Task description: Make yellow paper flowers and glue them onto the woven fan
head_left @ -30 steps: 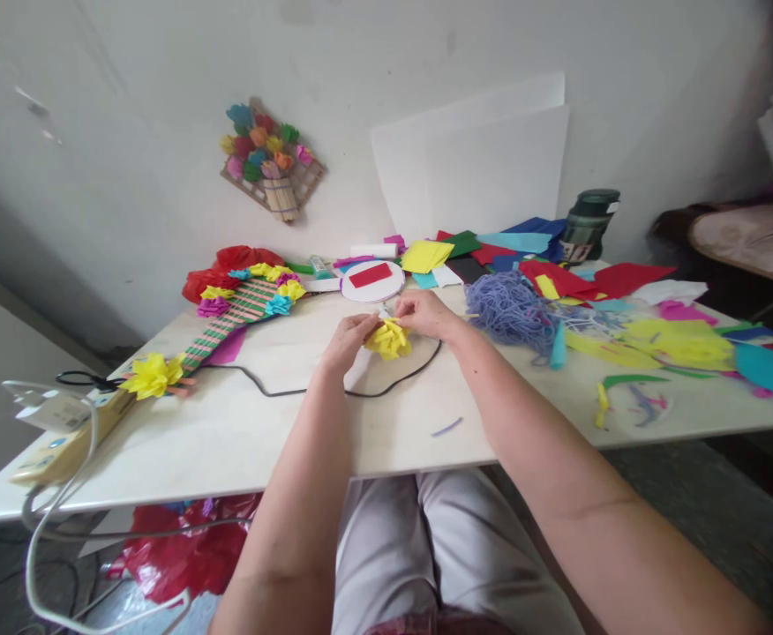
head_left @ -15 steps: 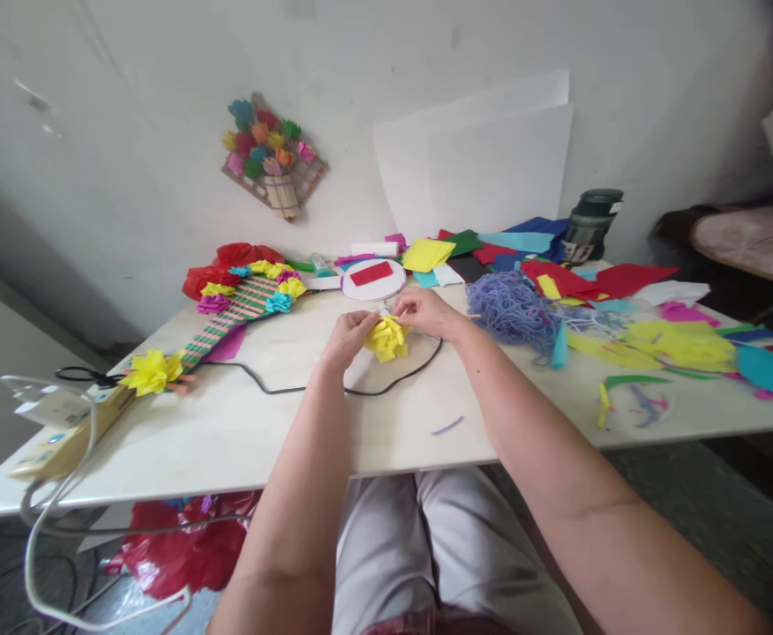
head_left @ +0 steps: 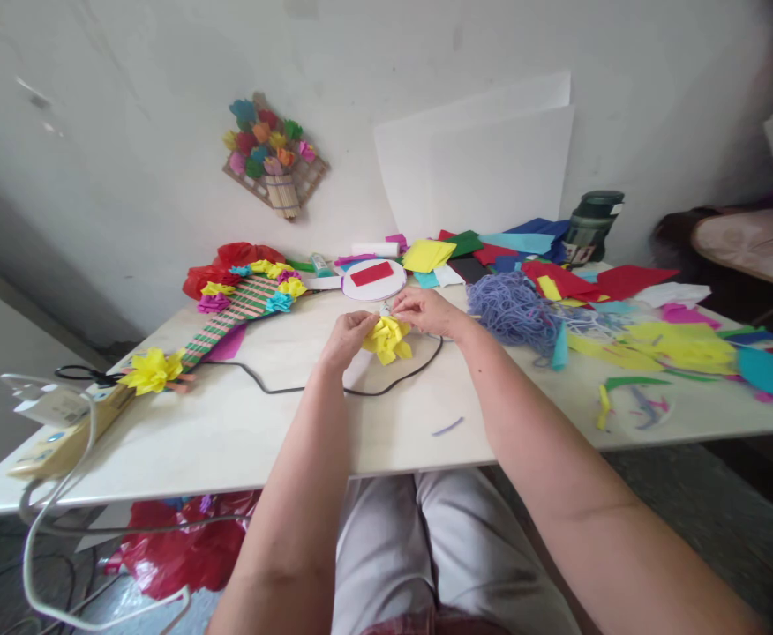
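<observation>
A crumpled yellow paper flower (head_left: 388, 340) is held just above the white table (head_left: 281, 441). My left hand (head_left: 349, 339) pinches its left edge. From the other side my right hand (head_left: 426, 313) is closed at the flower's upper edge, fingertips pressed together. A small whitish tip (head_left: 385, 309) shows behind the flower between the hands; the rest of it is hidden. Past the right wrist, the end of a thin pale stick (head_left: 474, 317) pokes out. Under the hands runs a black cable (head_left: 260, 383).
At left lies a striped woven fan shape (head_left: 237, 310) trimmed with paper flowers, near a power strip (head_left: 75, 437). A white oval disc (head_left: 373, 291) with red paper sits behind my hands. To the right are purple yarn (head_left: 512, 309), coloured paper (head_left: 631, 280) and a dark bottle (head_left: 593, 227).
My right fingertips have shifted slightly left along the flower's upper edge. The flower has turned a little; my left hand stays almost in place.
</observation>
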Demonstrator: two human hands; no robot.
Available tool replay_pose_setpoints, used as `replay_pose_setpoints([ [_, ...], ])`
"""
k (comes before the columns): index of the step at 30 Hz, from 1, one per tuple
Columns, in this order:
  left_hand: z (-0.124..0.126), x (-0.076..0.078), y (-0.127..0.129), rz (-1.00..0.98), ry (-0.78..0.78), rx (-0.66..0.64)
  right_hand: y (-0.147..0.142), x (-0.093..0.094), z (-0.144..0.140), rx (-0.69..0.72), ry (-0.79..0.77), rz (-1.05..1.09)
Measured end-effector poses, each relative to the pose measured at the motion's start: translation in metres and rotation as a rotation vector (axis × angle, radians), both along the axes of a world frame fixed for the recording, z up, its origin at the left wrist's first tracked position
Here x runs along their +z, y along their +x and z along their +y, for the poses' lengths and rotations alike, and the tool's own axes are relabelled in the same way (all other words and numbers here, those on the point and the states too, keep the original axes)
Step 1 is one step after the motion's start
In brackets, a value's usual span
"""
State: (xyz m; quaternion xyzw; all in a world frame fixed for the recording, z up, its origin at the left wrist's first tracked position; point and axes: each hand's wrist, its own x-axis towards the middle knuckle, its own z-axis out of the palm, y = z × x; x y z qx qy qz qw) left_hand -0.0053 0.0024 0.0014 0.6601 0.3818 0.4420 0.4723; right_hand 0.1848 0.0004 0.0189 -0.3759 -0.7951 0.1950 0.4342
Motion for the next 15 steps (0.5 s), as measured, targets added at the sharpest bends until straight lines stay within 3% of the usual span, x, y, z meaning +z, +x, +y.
replay_pose_setpoints([
  [15, 0.0041, -0.0041, -0.0012, -0.041, -0.039, -0.044, 0.0018, -0.0041, 0.0061, 0.017, 0.070, -0.106],
])
